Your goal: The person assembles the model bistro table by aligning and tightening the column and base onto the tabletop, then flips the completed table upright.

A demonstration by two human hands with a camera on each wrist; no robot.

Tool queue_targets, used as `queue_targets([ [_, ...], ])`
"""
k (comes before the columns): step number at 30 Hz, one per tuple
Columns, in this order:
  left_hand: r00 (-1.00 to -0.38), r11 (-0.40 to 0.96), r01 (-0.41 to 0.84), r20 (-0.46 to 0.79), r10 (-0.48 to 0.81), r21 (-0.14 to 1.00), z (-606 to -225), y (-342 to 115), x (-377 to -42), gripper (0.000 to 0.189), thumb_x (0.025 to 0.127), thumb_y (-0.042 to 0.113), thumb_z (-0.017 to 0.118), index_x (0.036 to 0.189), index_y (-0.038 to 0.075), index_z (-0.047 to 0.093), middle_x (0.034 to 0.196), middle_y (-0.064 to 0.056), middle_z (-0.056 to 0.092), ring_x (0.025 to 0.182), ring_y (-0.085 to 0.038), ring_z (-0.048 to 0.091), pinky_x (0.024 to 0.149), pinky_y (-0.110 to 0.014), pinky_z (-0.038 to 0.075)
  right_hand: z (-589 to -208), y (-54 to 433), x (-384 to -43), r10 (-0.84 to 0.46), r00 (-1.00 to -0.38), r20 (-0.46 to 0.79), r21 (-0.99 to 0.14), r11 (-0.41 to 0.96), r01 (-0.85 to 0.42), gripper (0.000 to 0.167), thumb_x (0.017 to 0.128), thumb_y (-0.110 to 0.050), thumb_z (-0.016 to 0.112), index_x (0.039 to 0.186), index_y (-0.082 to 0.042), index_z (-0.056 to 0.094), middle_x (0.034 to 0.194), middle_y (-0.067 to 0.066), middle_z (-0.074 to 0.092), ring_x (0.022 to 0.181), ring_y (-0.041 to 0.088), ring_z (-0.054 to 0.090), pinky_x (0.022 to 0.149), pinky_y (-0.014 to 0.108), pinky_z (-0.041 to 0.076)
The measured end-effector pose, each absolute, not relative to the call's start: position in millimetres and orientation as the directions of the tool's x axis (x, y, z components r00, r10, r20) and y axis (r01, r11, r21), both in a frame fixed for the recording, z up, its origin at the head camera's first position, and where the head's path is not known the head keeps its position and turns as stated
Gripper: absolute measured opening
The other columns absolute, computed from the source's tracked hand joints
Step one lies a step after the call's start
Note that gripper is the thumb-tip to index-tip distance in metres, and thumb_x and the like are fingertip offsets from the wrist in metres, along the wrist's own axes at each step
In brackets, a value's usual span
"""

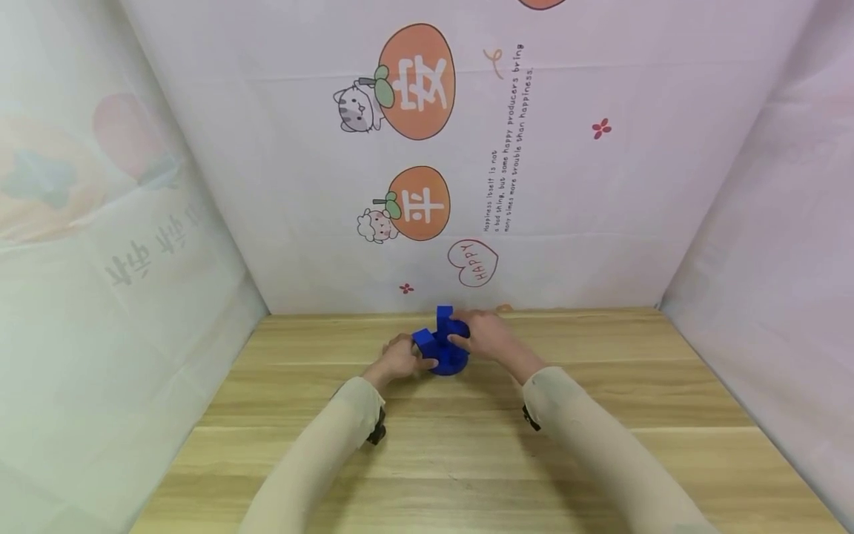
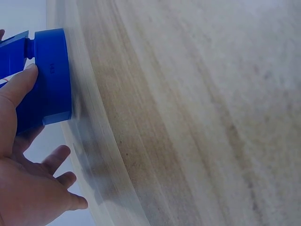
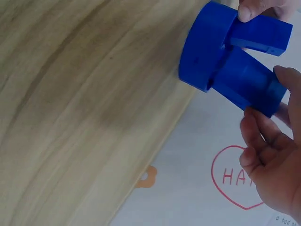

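A blue plastic piece with a round, drum-like base [image 1: 448, 365] stands on the wooden table, with blocky parts rising from it. My left hand [image 1: 400, 357] grips its left side between thumb and index finger; in the left wrist view the other fingers [image 2: 59, 157] spread away from it. On the opposite side, my right hand [image 1: 490, 335] pinches a tapered blue upright [image 3: 247, 82] near its outer end. Beside that upright, a rectangular blue block [image 3: 263, 35] has the left thumb [image 3: 249, 10] at its foot. The fingers hide parts of the piece.
The wood-grain table [image 1: 440, 460] ends at a white printed cloth [image 1: 300, 222] just behind the blue piece. More white cloth hangs at the left [image 1: 100, 311] and right [image 1: 767, 245]. Dark wrist straps [image 1: 376, 429] show at both sleeves.
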State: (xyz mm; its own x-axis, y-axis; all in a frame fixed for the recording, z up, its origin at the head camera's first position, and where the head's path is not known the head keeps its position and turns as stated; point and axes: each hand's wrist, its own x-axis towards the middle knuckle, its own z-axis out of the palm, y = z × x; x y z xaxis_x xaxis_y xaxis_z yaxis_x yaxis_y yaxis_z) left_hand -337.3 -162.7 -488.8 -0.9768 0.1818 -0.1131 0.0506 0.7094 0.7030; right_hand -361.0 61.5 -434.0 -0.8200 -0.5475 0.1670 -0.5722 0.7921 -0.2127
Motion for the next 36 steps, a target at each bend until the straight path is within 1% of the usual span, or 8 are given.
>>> queue_targets([
  [4, -0.976, 0.713, 0.043, -0.124, 0.181, 0.700, -490, -162, -339, 0.075, 0.087, 0.041, 0.077, 0.144, 0.001, 0.049, 0.151, -0.020, 0.044, 0.144, -0.044, 0.032, 0.119, -0.060, 0.023, -432, 64, -363, -0.542, -0.824, 0.164, -0.201, 0.800, -0.566, 0.055, 0.090, -0.038, 0.069, 0.133, -0.005, 0.062, 0.126, 0.016, 0.069, 0.111, 0.031, 0.069, 0.095, 0.044, 0.055],
  [10, -0.980, 0.721, 0.041, -0.114, 0.165, 0.692, -489, -162, -339, 0.074, 0.087, 0.041, 0.077, 0.143, 0.001, 0.050, 0.150, -0.019, 0.046, 0.143, -0.043, 0.034, 0.119, -0.058, 0.025, -433, 65, -365, -0.441, -0.884, 0.155, -0.217, 0.858, -0.466, 0.050, 0.090, -0.045, 0.070, 0.114, 0.000, 0.067, 0.097, 0.010, 0.073, 0.081, 0.021, 0.067, 0.074, 0.036, 0.056],
  [16, -0.978, 0.710, 0.027, -0.128, 0.164, 0.704, -488, -163, -337, 0.075, 0.087, 0.040, 0.077, 0.145, 0.001, 0.048, 0.153, -0.020, 0.043, 0.145, -0.044, 0.030, 0.119, -0.059, 0.023, -430, 66, -362, -0.475, -0.864, 0.169, -0.253, 0.826, -0.503, 0.055, 0.086, -0.034, 0.072, 0.131, -0.003, 0.062, 0.117, 0.016, 0.072, 0.099, 0.029, 0.071, 0.086, 0.043, 0.058],
  [22, -0.978, 0.709, 0.036, -0.119, 0.169, 0.704, -488, -163, -337, 0.073, 0.088, 0.039, 0.076, 0.144, 0.001, 0.049, 0.151, -0.020, 0.045, 0.144, -0.044, 0.032, 0.119, -0.059, 0.023, -429, 68, -360, -0.457, -0.877, 0.150, -0.238, 0.844, -0.480, 0.049, 0.088, -0.045, 0.073, 0.114, -0.004, 0.066, 0.097, 0.011, 0.073, 0.082, 0.023, 0.067, 0.076, 0.038, 0.056],
  [25, -0.979, 0.713, 0.041, -0.114, 0.169, 0.700, -489, -163, -336, 0.072, 0.088, 0.039, 0.076, 0.143, 0.001, 0.050, 0.150, -0.020, 0.046, 0.143, -0.043, 0.033, 0.120, -0.058, 0.022, -428, 70, -359, -0.469, -0.873, 0.136, -0.220, 0.845, -0.488, 0.052, 0.085, -0.049, 0.074, 0.110, -0.004, 0.067, 0.097, 0.009, 0.072, 0.084, 0.021, 0.066, 0.076, 0.037, 0.056],
  [29, -0.979, 0.716, 0.050, -0.107, 0.173, 0.696, -489, -162, -337, 0.071, 0.089, 0.038, 0.075, 0.142, 0.000, 0.050, 0.150, -0.020, 0.046, 0.143, -0.042, 0.034, 0.121, -0.058, 0.019, -425, 74, -358, -0.533, -0.830, 0.165, -0.184, 0.810, -0.557, 0.045, 0.081, -0.037, 0.077, 0.111, -0.004, 0.071, 0.105, 0.010, 0.073, 0.093, 0.024, 0.069, 0.082, 0.039, 0.056],
  [31, -0.979, 0.717, 0.051, -0.108, 0.175, 0.695, -490, -162, -337, 0.070, 0.089, 0.038, 0.075, 0.143, 0.000, 0.050, 0.150, -0.020, 0.046, 0.143, -0.042, 0.034, 0.121, -0.057, 0.017, -424, 75, -357, -0.551, -0.816, 0.175, -0.168, 0.800, -0.576, 0.043, 0.082, -0.033, 0.076, 0.113, -0.004, 0.071, 0.102, 0.011, 0.074, 0.090, 0.023, 0.069, 0.080, 0.040, 0.056],
  [36, -0.979, 0.726, 0.055, -0.107, 0.175, 0.686, -489, -161, -337, 0.068, 0.089, 0.039, 0.075, 0.141, 0.001, 0.052, 0.148, -0.019, 0.049, 0.141, -0.042, 0.037, 0.120, -0.057, 0.021, -425, 77, -356, -0.582, -0.794, 0.178, -0.127, 0.786, -0.604, 0.050, 0.089, -0.043, 0.071, 0.125, -0.008, 0.066, 0.108, 0.009, 0.074, 0.087, 0.022, 0.070, 0.077, 0.040, 0.057],
])
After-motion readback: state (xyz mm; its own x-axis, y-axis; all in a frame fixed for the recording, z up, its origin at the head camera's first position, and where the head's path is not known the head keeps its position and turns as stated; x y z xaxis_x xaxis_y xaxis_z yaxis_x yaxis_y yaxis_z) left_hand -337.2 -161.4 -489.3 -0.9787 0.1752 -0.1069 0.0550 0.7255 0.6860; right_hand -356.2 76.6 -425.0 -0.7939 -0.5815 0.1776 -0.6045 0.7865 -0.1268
